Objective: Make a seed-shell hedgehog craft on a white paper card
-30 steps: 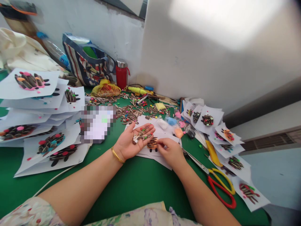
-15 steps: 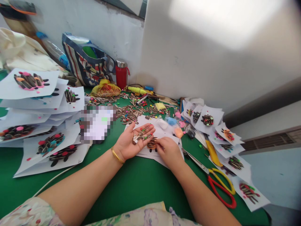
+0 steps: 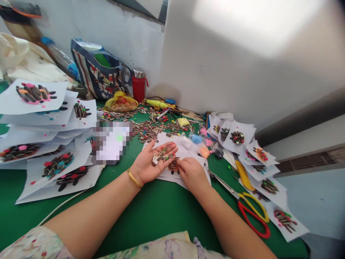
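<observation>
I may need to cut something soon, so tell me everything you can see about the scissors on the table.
The scissors lie flat on the green table, to the right of the right hand and not touching it. The metal blades look closed, tips pointing toward the sheet under the hands. One handle loop is yellow, the other red, probably plastic. The handles lie beside sheets of finished seed pictures.

Red-handled scissors [image 3: 249, 210], a red flask [image 3: 139, 85] and a striped bag [image 3: 99, 73] sit about.
</observation>
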`<move>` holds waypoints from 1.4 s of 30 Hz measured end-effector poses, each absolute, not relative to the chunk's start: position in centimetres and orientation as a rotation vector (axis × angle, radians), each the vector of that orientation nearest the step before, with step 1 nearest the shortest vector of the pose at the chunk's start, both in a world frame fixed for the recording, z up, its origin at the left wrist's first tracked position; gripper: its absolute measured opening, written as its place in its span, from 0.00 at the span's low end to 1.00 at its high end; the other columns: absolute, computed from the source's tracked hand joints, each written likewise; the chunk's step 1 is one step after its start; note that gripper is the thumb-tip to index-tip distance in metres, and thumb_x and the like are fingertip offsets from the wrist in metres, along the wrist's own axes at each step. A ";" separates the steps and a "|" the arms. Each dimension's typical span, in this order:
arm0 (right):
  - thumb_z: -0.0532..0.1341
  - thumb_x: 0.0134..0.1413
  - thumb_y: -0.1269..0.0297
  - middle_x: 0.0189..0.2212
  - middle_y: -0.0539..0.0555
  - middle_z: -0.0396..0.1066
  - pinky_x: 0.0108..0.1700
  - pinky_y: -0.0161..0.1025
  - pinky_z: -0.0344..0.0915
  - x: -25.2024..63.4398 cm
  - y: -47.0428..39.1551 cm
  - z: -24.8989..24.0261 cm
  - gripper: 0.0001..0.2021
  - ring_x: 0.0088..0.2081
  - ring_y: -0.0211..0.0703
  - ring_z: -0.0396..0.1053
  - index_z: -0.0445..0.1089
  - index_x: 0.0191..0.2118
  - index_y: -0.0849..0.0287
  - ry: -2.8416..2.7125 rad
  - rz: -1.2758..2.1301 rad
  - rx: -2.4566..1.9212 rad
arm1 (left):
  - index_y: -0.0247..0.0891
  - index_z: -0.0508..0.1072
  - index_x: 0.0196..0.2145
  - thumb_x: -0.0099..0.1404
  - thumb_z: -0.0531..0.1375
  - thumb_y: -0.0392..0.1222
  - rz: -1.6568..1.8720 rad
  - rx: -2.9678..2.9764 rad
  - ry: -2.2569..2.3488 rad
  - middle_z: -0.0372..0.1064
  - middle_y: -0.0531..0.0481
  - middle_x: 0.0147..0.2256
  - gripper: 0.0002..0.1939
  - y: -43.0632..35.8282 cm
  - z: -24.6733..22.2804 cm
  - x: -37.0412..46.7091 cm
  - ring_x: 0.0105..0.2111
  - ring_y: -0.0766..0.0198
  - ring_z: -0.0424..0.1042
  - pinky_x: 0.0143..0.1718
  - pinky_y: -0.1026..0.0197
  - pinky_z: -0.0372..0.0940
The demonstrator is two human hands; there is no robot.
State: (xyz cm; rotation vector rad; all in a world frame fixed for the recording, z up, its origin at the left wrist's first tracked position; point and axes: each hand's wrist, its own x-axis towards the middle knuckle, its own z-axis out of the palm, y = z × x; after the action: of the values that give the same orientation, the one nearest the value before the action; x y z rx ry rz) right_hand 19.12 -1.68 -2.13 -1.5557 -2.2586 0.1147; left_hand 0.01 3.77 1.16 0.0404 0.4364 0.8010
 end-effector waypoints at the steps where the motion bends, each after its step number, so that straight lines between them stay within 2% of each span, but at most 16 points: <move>1: 0.59 0.59 0.72 0.33 0.55 0.73 0.43 0.41 0.63 19.2 -1.7 -2.0 0.07 0.39 0.47 0.67 0.74 0.38 0.57 -2.253 0.115 -1.544 | 0.26 0.65 0.57 0.72 0.45 0.52 0.801 0.041 0.437 0.67 0.29 0.55 0.28 3.8 1.2 0.0 0.57 0.50 0.67 0.53 0.50 0.67; 7: 0.58 0.61 0.70 0.34 0.56 0.73 0.44 0.42 0.63 20.0 -1.5 -0.9 0.07 0.39 0.47 0.67 0.74 0.39 0.58 -2.166 0.070 -1.510 | 0.26 0.66 0.56 0.72 0.45 0.53 0.803 0.049 0.441 0.65 0.29 0.56 0.28 3.8 1.2 0.0 0.57 0.50 0.67 0.54 0.50 0.67; 12: 0.60 0.58 0.72 0.33 0.55 0.71 0.41 0.41 0.62 20.7 -1.0 -1.2 0.07 0.38 0.46 0.65 0.76 0.38 0.56 -2.256 0.055 -1.509 | 0.26 0.66 0.56 0.72 0.45 0.53 0.807 0.048 0.449 0.65 0.29 0.56 0.28 3.8 1.2 0.0 0.57 0.49 0.66 0.54 0.50 0.67; 22: 0.59 0.61 0.68 0.31 0.54 0.69 0.37 0.41 0.57 20.7 -0.4 -1.0 0.09 0.35 0.45 0.60 0.77 0.38 0.54 -2.401 -0.092 -1.427 | 0.29 0.65 0.57 0.72 0.45 0.53 0.801 0.032 0.433 0.66 0.30 0.55 0.28 3.8 1.1 0.0 0.57 0.49 0.67 0.53 0.49 0.68; 36: 0.56 0.58 0.75 0.31 0.53 0.66 0.39 0.39 0.60 20.1 0.2 -0.7 0.14 0.37 0.43 0.62 0.77 0.43 0.55 -2.411 0.176 -1.346 | 0.27 0.66 0.57 0.72 0.45 0.53 0.793 0.041 0.436 0.66 0.29 0.55 0.28 3.8 1.1 -0.1 0.57 0.50 0.67 0.53 0.50 0.67; 42: 0.56 0.57 0.77 0.30 0.53 0.65 0.39 0.39 0.60 20.0 0.7 -0.6 0.15 0.35 0.42 0.61 0.78 0.38 0.55 -2.426 0.224 -1.309 | 0.27 0.66 0.56 0.72 0.45 0.53 0.794 0.032 0.441 0.67 0.29 0.55 0.28 3.9 1.1 -0.1 0.57 0.50 0.67 0.53 0.51 0.67</move>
State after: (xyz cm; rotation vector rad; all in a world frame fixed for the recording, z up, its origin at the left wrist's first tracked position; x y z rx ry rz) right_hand 19.96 0.68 -0.56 -1.3094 -2.4257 0.2244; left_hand -0.07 3.88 1.06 0.0325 0.4407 0.7942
